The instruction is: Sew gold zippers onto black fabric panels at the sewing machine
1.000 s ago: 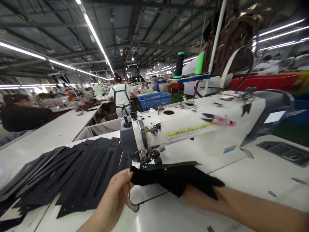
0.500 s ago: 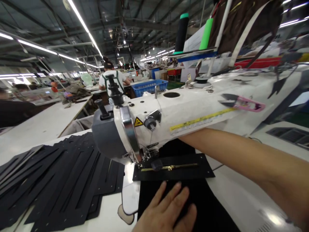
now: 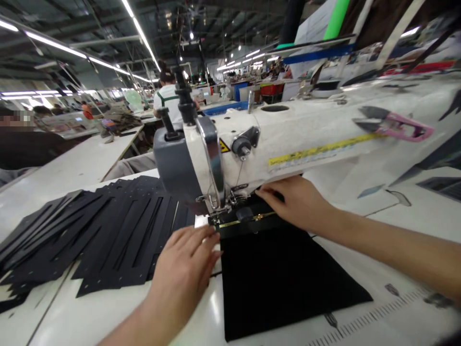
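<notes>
A black cloth piece (image 3: 281,283) lies on the white table beneath the sewing machine (image 3: 306,129). Across its far end runs a black strip with a gold zipper (image 3: 230,223), its left end by the needle and presser foot. My left hand (image 3: 190,259) rests at the left edge of the strip and cloth, fingers close together, their tips partly hidden. Behind the zipper's right part, under the machine arm, my right hand (image 3: 295,199) pinches thumb and finger together at the dark material; what lies between them is too small to name.
Many slotted black pieces (image 3: 118,230) are fanned out on the left. Pink-handled snips (image 3: 396,125) lie on the machine arm. A person in a white top (image 3: 168,96) sits beyond, and another in dark clothing (image 3: 29,144) at the far left.
My left hand has moved from on top of the cloth to its left edge. My right hand has come into view from behind the machine arm. The cloth's near end now lies fully in view.
</notes>
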`<state>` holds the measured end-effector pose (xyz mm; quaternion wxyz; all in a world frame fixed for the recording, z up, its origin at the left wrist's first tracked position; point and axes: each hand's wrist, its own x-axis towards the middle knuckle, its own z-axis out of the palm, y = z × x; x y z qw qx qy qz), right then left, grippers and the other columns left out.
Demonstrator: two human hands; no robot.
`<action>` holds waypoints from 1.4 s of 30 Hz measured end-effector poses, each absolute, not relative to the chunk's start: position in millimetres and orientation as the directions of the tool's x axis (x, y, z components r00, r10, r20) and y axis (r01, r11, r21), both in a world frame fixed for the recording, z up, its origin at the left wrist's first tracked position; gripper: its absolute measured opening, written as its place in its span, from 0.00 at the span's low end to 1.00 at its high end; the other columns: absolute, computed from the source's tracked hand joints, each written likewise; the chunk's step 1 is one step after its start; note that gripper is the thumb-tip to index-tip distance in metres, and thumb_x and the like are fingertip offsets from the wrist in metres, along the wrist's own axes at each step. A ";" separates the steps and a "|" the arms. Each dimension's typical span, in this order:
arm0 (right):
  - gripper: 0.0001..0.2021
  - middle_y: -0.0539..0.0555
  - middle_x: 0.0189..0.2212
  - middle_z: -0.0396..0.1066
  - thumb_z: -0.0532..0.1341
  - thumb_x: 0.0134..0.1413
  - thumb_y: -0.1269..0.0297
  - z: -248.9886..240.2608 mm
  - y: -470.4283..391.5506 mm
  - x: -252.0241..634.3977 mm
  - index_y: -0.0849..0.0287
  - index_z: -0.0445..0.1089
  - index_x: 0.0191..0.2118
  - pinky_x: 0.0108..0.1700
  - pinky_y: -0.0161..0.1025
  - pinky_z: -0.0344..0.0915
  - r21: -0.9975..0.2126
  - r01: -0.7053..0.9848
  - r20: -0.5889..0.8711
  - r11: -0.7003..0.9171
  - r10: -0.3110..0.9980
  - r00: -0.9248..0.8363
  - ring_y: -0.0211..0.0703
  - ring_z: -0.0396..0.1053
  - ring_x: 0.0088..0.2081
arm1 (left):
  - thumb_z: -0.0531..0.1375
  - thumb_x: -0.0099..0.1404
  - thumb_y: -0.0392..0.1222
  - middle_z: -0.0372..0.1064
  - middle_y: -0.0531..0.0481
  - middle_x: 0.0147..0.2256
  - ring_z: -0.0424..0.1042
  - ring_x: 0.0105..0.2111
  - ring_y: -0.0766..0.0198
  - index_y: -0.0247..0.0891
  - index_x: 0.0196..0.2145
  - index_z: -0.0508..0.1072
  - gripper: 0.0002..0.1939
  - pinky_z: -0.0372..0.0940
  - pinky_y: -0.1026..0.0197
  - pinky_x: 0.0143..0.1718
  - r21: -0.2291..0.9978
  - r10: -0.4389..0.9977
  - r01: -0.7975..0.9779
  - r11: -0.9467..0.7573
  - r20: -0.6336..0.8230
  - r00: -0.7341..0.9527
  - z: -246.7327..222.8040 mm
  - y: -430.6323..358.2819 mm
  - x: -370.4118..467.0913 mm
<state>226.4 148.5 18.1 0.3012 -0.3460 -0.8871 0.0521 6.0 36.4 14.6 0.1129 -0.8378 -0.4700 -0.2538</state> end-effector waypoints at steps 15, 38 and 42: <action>0.11 0.58 0.30 0.71 0.56 0.56 0.64 3.5 99.7 170.3 0.64 0.67 0.42 0.32 0.39 0.62 -0.205 0.566 0.223 0.798 0.602 -0.767 0.48 0.70 0.31 | 0.55 0.60 0.36 0.74 0.51 0.27 0.71 0.30 0.61 0.38 0.30 0.73 0.06 0.64 0.59 0.34 0.250 0.868 0.915 -0.315 0.466 0.171 13.9 52.3 -2.6; 0.14 0.63 0.47 0.66 0.53 0.56 0.72 -11.2 105.6 174.2 0.73 0.66 0.47 0.54 0.44 0.56 -0.102 0.474 0.412 0.875 0.471 -0.780 0.50 0.61 0.50 | 0.47 0.64 0.31 0.72 0.45 0.37 0.71 0.36 0.59 0.36 0.37 0.71 0.13 0.61 0.52 0.42 -0.155 0.741 0.871 -0.466 0.469 0.481 0.1 47.7 3.1; 0.15 0.63 0.48 0.64 0.52 0.56 0.72 -9.8 105.9 175.8 0.74 0.66 0.47 0.54 0.43 0.56 -0.081 0.467 0.417 0.881 0.455 -0.787 0.49 0.60 0.50 | 0.48 0.63 0.31 0.72 0.46 0.35 0.70 0.34 0.59 0.36 0.34 0.72 0.12 0.61 0.53 0.40 -0.164 0.724 0.868 -0.469 0.491 0.484 2.3 50.7 4.8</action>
